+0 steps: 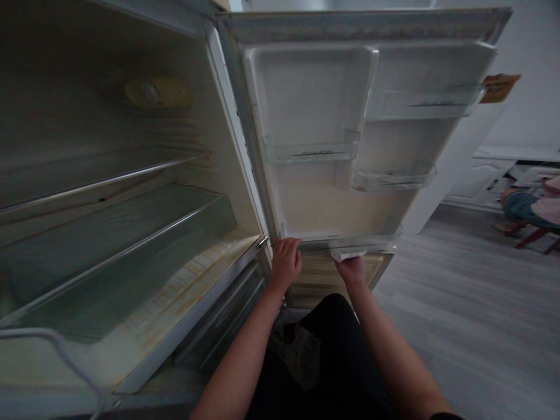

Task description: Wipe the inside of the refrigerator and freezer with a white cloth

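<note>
An empty fridge stands open, its door (324, 192) swung out in front of me. My left hand (286, 261) rests on the door's lower left corner, fingers curled over the edge of the bottom door shelf (376, 240). My right hand (351, 268) is closed on a white cloth (345, 254) and presses it against the underside of that bottom shelf. Clear plastic door racks (310, 153) sit higher up on the door, with nothing in them.
The fridge cavity (109, 192) on the left has bare glass shelves. A white wire (61, 356) hangs at the lower left. Grey wood flooring (472, 303) stretches right. A white cabinet (476, 178) and a seated person's legs (525, 209) are at far right.
</note>
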`<state>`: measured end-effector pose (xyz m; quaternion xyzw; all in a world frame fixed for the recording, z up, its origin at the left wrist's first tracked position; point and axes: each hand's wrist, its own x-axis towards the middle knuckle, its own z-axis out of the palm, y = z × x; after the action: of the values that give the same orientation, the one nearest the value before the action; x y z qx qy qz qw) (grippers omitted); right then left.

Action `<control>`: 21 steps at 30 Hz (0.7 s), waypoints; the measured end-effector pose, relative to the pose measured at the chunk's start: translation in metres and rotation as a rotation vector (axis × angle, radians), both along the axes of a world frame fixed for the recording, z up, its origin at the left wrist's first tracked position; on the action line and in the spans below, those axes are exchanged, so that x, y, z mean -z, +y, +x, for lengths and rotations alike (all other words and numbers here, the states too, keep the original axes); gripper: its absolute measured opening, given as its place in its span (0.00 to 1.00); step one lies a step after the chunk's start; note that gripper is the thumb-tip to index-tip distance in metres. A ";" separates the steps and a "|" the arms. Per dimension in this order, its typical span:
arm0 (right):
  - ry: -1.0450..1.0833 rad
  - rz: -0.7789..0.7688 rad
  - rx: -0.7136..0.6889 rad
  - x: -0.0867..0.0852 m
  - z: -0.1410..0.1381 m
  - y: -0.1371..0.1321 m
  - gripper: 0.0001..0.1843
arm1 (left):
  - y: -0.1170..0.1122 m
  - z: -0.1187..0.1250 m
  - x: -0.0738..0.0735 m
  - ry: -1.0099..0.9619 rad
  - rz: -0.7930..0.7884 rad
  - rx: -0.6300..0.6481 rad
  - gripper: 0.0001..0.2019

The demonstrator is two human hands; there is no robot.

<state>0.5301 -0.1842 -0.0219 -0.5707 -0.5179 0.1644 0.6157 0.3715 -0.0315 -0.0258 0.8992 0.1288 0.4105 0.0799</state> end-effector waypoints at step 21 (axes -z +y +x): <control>0.686 -0.155 0.116 -0.036 -0.145 -0.031 0.25 | 0.027 -0.055 0.011 -0.108 -0.103 0.150 0.22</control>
<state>0.3851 -0.2148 0.0138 -0.5556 -0.2336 0.3499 0.7171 0.3169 -0.0048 -0.0365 0.8777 0.0773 0.4439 0.1632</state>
